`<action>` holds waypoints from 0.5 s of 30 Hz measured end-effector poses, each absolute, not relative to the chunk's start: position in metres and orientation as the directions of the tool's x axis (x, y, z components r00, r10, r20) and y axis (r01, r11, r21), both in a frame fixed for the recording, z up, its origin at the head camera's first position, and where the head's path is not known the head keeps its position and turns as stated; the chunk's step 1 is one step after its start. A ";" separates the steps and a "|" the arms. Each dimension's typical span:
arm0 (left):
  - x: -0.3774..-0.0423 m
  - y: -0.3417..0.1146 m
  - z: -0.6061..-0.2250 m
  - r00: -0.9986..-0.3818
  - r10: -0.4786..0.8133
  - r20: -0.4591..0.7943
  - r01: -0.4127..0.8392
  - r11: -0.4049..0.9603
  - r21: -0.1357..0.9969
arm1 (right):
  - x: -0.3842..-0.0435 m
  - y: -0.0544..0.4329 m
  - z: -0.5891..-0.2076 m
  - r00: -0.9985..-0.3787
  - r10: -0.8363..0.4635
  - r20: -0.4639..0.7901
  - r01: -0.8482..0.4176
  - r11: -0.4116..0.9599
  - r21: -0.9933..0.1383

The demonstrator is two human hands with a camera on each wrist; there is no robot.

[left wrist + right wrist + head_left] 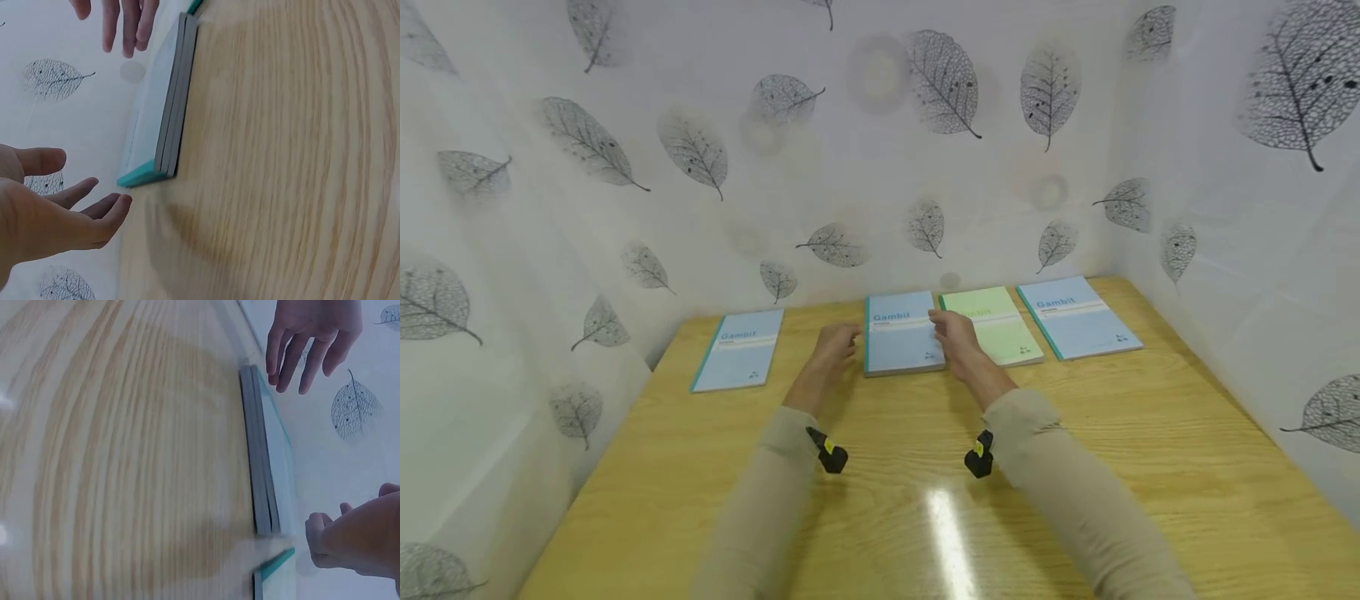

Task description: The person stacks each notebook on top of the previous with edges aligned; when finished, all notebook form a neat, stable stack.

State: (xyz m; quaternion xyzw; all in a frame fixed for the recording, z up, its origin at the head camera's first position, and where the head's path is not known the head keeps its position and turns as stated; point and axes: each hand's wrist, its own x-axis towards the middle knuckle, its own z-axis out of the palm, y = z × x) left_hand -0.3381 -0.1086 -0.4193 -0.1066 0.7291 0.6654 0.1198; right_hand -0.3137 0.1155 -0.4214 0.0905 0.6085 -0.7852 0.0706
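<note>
Pale hangings point(865, 167) printed with dark, skeleton-like leaves enclose a wooden desk point(887, 467) at its back and sides. The desk's grain is light yellow-brown, and a bright streak of reflected light lies toward its near edge.

Along the far edge, near its middle, is a stack of blue books point(901, 343), lying flat with the covers facing up. The top cover reads "Gambit", crossed by a white band, and a teal spine runs down its left side. From the left wrist, the stack's grey page edges show it is more than one book thick.

My two hands stand on either side of this stack, and neither grasps anything. My left hand point(833, 346) is beside the teal spine, fingers loosely bent and free of the books. My right hand point(958, 337) is at the stack's opposite side, its grip also released; from the head its fingertips overlap the cover's right margin, but I cannot tell whether they brush it.

Just right of the stack, partly behind my right hand, lies a light green book point(1003, 329). Another blue book point(1086, 321) lies by the far right corner, and a thin blue book point(741, 354) by the far left corner. I wear beige sleeves point(1082, 492), with a small black device point(831, 457) at each wrist.
</note>
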 end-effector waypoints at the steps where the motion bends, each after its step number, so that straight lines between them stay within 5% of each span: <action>1: -0.339 -0.113 -0.418 -0.950 -0.001 -0.312 -0.311 0.081 0.947 | -0.314 0.111 -0.420 -0.976 -0.006 -0.215 0.208 -0.291 -0.934; 9: -0.334 -0.158 -0.404 -0.962 -0.003 -0.274 -0.273 0.093 0.957 | -0.317 0.071 -0.425 -0.977 -0.124 -0.171 0.211 -0.518 -0.829; 15: -0.327 -0.200 -0.398 -0.973 0.007 -0.229 -0.224 0.188 0.956 | -0.312 0.039 -0.434 -0.955 -0.245 -0.168 0.278 -0.532 -0.800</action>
